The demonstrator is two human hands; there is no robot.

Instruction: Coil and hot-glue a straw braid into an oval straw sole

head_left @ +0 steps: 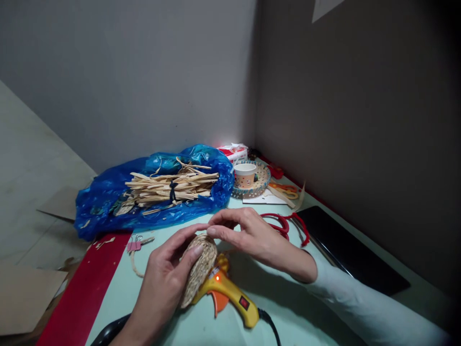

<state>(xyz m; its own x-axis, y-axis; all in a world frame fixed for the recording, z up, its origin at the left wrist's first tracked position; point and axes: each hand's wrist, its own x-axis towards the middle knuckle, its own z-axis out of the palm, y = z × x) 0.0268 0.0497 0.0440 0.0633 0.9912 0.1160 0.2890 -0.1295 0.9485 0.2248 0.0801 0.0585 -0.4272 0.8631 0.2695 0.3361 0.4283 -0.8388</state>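
Observation:
My left hand [167, 266] grips a flat oval piece of coiled, woven straw [200, 266], thumb across its face and fingers behind. At the piece's upper edge, my right hand [247, 233] has thumb and fingertips pinched together; whatever lies between them is too small to make out. Just behind and below the straw piece, a yellow hot glue gun [234, 293] lies on the table, with an orange trigger and a lit orange light. The woven piece hides part of its front end.
A blue plastic bag [104, 192] holds a tied bundle of dried straw strips [173, 187]. Behind my right hand are a paper cup [245, 177] on a round woven tray [264, 185], orange-handled scissors [288, 188] and red cord [283, 223]. A black flat device [353, 250] lies right; a pink binder clip [134, 245] left.

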